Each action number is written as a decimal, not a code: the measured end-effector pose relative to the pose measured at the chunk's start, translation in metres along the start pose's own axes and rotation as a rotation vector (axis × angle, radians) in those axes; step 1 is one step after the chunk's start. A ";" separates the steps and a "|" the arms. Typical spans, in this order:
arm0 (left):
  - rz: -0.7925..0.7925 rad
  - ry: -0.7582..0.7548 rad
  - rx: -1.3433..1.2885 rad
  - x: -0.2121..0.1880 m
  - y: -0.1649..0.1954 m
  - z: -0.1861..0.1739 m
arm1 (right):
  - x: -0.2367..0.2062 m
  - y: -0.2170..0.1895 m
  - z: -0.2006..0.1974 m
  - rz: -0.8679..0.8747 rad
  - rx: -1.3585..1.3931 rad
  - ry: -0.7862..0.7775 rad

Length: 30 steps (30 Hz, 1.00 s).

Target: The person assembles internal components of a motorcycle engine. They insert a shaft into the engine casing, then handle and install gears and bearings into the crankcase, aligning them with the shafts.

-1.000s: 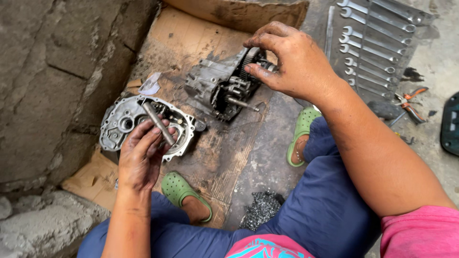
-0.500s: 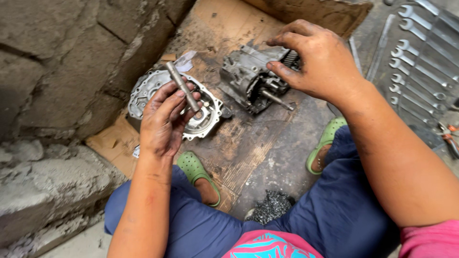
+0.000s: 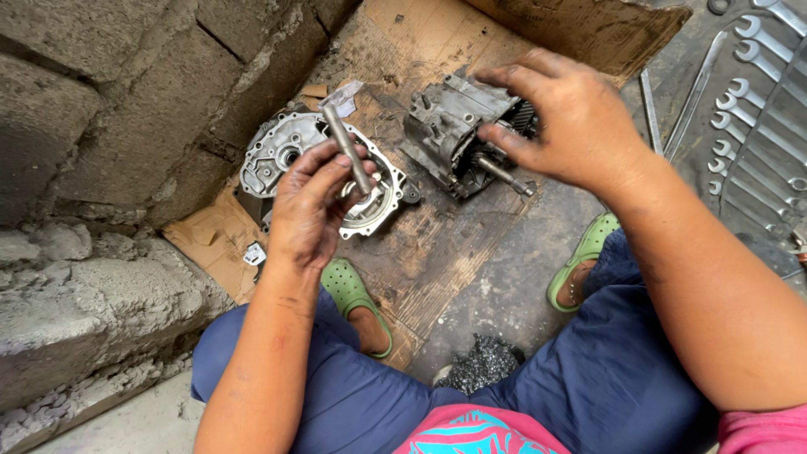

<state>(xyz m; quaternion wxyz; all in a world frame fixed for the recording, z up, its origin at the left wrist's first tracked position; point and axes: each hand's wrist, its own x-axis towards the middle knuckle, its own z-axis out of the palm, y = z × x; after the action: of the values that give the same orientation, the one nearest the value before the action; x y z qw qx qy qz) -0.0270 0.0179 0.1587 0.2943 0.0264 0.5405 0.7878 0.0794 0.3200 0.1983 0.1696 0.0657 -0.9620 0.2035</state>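
My left hand (image 3: 309, 210) holds a short grey metal shaft (image 3: 345, 147) pinched between its fingers, raised over a round aluminium engine cover (image 3: 290, 151) that lies open side up on cardboard. My right hand (image 3: 572, 118) hovers over a greasy engine case half (image 3: 450, 126) to the right, its fingers curled at the gears and at a steel shaft (image 3: 503, 172) that sticks out of it. Whether the fingers grip a part or only touch it is hidden by the hand.
Oily cardboard (image 3: 437, 50) covers the floor. A rough concrete block wall (image 3: 109, 109) stands on the left. A row of spanners (image 3: 756, 109) lies on the right. My legs in blue trousers and green clogs (image 3: 349, 290) frame the work. A dark pile of metal shavings (image 3: 479, 366) sits between my knees.
The view has shifted, so both engine parts sit further right in frame. My left hand has lifted the shaft slightly higher over the cover. My right hand stays at the case.
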 end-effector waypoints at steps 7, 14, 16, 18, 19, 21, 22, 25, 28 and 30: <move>-0.125 -0.152 0.033 0.003 -0.029 0.024 | 0.003 -0.027 0.015 -0.150 0.060 -0.099; -0.161 -0.354 -0.076 0.004 -0.031 0.036 | 0.000 -0.034 0.017 -0.234 0.086 -0.018; -0.178 -0.386 -0.089 0.003 -0.032 0.039 | -0.002 -0.034 0.019 -0.246 0.143 0.002; -0.203 -0.410 -0.089 0.002 -0.032 0.042 | -0.003 -0.034 0.020 -0.254 0.161 0.019; -0.206 -0.432 -0.102 0.002 -0.032 0.043 | -0.004 -0.033 0.020 -0.256 0.155 0.025; -0.214 -0.476 -0.125 0.001 -0.032 0.044 | -0.005 -0.033 0.019 -0.260 0.149 0.038; -0.205 -0.485 -0.103 0.000 -0.033 0.045 | -0.006 -0.033 0.018 -0.262 0.150 0.045; -0.194 -0.491 -0.059 -0.001 -0.033 0.046 | -0.006 -0.034 0.016 -0.273 0.168 0.044; -0.207 -0.474 -0.054 -0.001 -0.033 0.046 | -0.006 -0.035 0.015 -0.293 0.197 0.044; -0.204 -0.467 -0.047 -0.002 -0.033 0.046 | -0.007 -0.036 0.015 -0.296 0.211 0.050</move>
<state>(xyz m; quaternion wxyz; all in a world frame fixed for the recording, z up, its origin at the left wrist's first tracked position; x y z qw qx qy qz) 0.0057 0.0634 0.1495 0.4897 0.1459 0.4396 0.7387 0.0881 0.2812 0.1962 0.2136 0.2191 -0.9107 0.2776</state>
